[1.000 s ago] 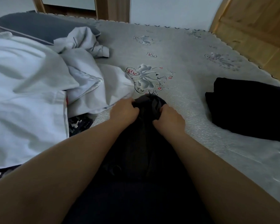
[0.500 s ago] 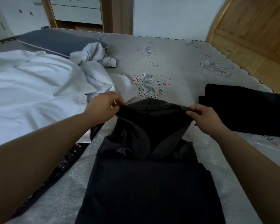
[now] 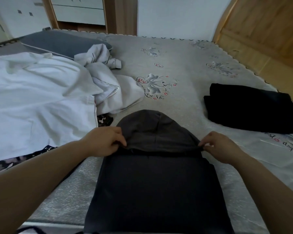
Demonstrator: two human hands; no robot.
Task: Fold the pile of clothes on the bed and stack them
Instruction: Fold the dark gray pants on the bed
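Note:
A dark grey hoodie (image 3: 157, 188) lies folded into a narrow rectangle in front of me on the bed (image 3: 184, 68), its hood (image 3: 149, 127) spread flat and pointing away. My left hand (image 3: 105, 141) pinches the left base of the hood. At the hood's right base, my right hand (image 3: 222, 146) pinches the fabric. A folded black garment (image 3: 250, 108) rests to the right. On the left lies the pile: a large white garment (image 3: 39, 98) and crumpled light grey clothes (image 3: 108, 81).
A dark patterned cloth (image 3: 105, 119) peeks from under the white garment. A grey pillow (image 3: 61, 43) lies at the back left. A wooden headboard (image 3: 264, 31) bounds the bed's right side, and white drawers (image 3: 78, 10) stand beyond the far edge.
My hands moved apart from the bunched hood, spread it wide and laid it down flat on the bed. The hoodie's body now lies smooth below it.

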